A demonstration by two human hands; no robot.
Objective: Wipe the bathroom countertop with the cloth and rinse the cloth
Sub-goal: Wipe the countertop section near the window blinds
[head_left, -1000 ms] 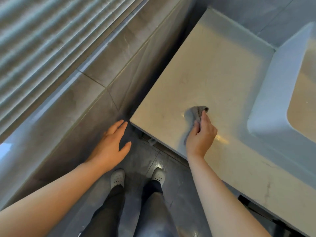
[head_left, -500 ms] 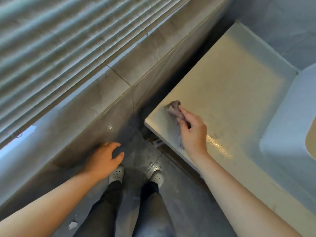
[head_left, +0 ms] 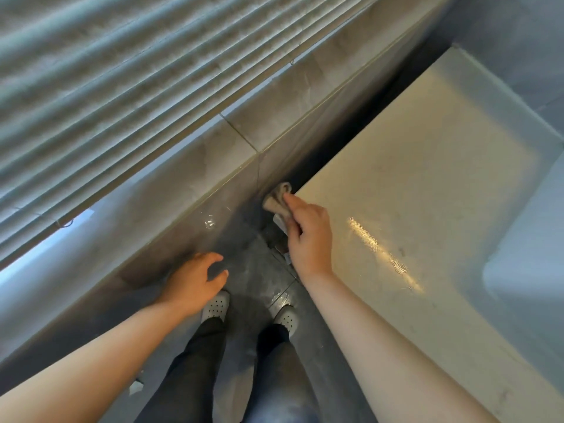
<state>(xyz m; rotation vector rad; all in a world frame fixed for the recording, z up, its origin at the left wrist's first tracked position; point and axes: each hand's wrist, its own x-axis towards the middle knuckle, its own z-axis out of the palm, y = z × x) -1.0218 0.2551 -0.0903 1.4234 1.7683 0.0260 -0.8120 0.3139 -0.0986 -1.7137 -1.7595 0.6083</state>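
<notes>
Pale countertop (head_left: pixel 427 184), glossy, faint smudges. Gripping bunched cloth (head_left: pixel 276 198) in right hand (head_left: pixel 311 236) at near corner, left hand (head_left: pixel 195 279) idle, fingers apart. Press flat, follow edge, overlap strokes.

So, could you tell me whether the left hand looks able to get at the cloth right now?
Probably yes: the left hand is empty and nothing stands between it and the cloth, though the right hand grips the cloth at the corner of the countertop.
</notes>
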